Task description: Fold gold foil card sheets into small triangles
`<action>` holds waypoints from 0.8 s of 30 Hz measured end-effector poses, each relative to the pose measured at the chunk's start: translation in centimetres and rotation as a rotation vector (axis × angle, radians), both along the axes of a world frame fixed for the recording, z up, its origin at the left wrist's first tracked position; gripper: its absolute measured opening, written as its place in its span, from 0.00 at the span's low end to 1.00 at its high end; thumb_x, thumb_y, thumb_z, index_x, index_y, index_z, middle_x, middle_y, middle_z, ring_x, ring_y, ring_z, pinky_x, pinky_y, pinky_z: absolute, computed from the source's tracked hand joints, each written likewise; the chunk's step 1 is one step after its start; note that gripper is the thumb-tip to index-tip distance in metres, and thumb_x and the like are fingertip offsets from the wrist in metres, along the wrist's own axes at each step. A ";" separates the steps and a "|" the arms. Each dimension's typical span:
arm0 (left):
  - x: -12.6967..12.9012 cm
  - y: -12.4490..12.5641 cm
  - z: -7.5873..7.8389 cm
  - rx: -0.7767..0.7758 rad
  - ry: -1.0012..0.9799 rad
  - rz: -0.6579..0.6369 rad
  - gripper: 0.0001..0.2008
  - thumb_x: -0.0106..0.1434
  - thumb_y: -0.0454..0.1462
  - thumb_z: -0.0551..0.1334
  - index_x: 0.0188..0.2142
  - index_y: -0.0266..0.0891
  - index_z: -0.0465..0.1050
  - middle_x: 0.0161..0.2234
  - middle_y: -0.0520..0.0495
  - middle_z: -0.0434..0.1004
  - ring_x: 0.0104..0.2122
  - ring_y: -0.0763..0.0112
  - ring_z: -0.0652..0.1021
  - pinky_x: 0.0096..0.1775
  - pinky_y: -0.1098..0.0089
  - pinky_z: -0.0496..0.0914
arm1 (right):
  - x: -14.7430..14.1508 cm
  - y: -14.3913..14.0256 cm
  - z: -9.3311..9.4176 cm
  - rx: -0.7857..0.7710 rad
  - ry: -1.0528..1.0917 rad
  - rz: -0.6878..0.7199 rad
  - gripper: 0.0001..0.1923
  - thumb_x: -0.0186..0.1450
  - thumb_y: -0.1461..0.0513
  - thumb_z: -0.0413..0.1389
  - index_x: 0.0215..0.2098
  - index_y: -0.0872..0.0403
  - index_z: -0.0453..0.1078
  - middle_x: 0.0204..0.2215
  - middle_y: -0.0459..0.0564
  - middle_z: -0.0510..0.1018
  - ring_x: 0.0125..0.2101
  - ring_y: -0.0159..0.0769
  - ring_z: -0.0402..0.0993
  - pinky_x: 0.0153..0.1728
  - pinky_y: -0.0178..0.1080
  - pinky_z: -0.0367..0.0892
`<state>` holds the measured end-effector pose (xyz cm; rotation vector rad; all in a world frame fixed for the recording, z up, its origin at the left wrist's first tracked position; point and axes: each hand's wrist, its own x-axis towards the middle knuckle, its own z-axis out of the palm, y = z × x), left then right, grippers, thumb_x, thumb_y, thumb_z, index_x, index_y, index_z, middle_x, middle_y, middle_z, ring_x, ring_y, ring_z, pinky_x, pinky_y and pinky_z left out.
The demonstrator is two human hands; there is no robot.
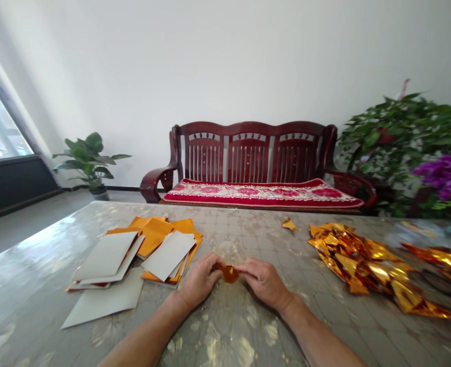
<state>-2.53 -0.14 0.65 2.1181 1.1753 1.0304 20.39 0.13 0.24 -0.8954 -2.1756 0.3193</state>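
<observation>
Between my two hands, just above the table, is a small folded piece of gold foil paper. My left hand pinches its left end between thumb and fingers. On the other side, the fingers of my right hand are closed on its right end. Left of my hands lie stacks of loose foil sheets, some with the pale back up and others with the orange-gold face up. A heap of folded shiny gold foil pieces lies to the right.
One small foil piece lies apart near the table's far edge. At the far right are a clear plastic bag and a dark thin-handled item, blurred. Beyond the patterned table stands a wooden bench, with plants on both sides.
</observation>
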 end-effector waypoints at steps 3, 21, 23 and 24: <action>0.0 0.0 0.0 0.012 0.013 0.018 0.05 0.58 0.29 0.58 0.32 0.39 0.71 0.31 0.51 0.73 0.34 0.70 0.73 0.37 0.73 0.66 | 0.0 -0.1 0.1 -0.009 -0.015 -0.006 0.12 0.68 0.63 0.55 0.47 0.46 0.77 0.34 0.48 0.80 0.34 0.34 0.76 0.37 0.34 0.70; -0.6 0.1 -0.8 0.133 0.083 0.058 0.08 0.66 0.32 0.56 0.31 0.41 0.71 0.31 0.52 0.75 0.33 0.73 0.75 0.37 0.75 0.66 | -0.4 -0.3 0.9 0.294 -0.236 -0.026 0.13 0.72 0.64 0.49 0.43 0.50 0.76 0.35 0.49 0.80 0.36 0.34 0.75 0.38 0.35 0.66; -0.6 0.0 -0.6 0.142 0.135 0.039 0.08 0.67 0.34 0.56 0.33 0.41 0.72 0.32 0.51 0.76 0.33 0.73 0.75 0.38 0.76 0.66 | -0.4 -0.3 0.8 0.290 -0.233 -0.049 0.12 0.72 0.64 0.49 0.42 0.50 0.76 0.33 0.49 0.80 0.35 0.34 0.74 0.37 0.35 0.65; -0.6 0.0 -0.5 0.145 0.159 0.025 0.09 0.68 0.35 0.55 0.33 0.41 0.73 0.32 0.51 0.77 0.33 0.73 0.76 0.38 0.76 0.67 | -0.4 -0.3 0.7 0.285 -0.225 -0.059 0.12 0.72 0.63 0.50 0.41 0.50 0.77 0.33 0.49 0.80 0.34 0.34 0.74 0.37 0.35 0.65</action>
